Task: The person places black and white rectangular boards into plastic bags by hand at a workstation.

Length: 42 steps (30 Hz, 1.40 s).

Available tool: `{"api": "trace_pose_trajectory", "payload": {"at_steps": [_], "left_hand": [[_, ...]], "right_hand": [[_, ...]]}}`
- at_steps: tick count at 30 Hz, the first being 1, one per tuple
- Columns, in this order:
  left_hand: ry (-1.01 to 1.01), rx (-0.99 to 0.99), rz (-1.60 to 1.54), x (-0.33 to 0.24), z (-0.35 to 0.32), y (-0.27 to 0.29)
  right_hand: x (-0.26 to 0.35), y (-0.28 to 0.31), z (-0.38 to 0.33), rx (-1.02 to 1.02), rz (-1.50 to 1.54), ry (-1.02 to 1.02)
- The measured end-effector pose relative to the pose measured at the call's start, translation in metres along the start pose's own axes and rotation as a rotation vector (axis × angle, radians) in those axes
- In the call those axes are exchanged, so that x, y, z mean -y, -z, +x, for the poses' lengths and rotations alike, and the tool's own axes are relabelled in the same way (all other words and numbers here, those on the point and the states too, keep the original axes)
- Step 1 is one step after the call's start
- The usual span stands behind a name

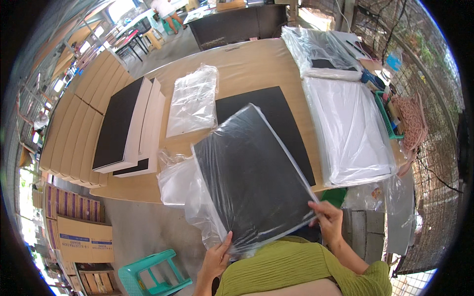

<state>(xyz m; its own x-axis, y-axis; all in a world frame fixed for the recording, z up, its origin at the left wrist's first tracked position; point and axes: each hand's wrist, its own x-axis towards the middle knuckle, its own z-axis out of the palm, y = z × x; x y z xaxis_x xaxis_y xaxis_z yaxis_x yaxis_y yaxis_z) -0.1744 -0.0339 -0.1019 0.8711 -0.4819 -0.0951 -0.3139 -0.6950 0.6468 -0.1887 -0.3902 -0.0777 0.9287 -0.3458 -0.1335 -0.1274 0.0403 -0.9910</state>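
Above the wooden table (256, 64), left hand (216, 260) and right hand (328, 220) grip a plastic-sleeved black board (252, 177).

Big light-wood worktable (256, 64) on a grey concrete floor (143, 227), with a teal plastic stool (150, 274) down by the near edge. Wire mesh fencing (434, 123) runs along the right side, cardboard boxes (79, 232) sit stacked on the left. Bright daylight comes in from the open far end.
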Motion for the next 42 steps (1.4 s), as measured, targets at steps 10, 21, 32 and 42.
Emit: {"api": "trace_pose_trajectory", "payload": {"at_steps": [10,21,32,42], "left_hand": [[-0.578,-0.337,0.079,-0.098,0.154,-0.011],[-0.799,-0.240,0.049,-0.170,0.262,-0.119],[-0.466,-0.392,-0.243,-0.107,0.174,0.012],[0.512,-0.746,0.017,0.059,0.085,0.029]], "right_hand": [[0.061,0.088,0.057,-0.497,-0.132,0.451],[-0.010,0.255,0.083,-0.741,-0.089,0.302],[-0.020,0.281,0.078,-0.898,-0.931,0.318],[0.101,-0.026,0.146,-0.043,-0.503,0.920]]}}
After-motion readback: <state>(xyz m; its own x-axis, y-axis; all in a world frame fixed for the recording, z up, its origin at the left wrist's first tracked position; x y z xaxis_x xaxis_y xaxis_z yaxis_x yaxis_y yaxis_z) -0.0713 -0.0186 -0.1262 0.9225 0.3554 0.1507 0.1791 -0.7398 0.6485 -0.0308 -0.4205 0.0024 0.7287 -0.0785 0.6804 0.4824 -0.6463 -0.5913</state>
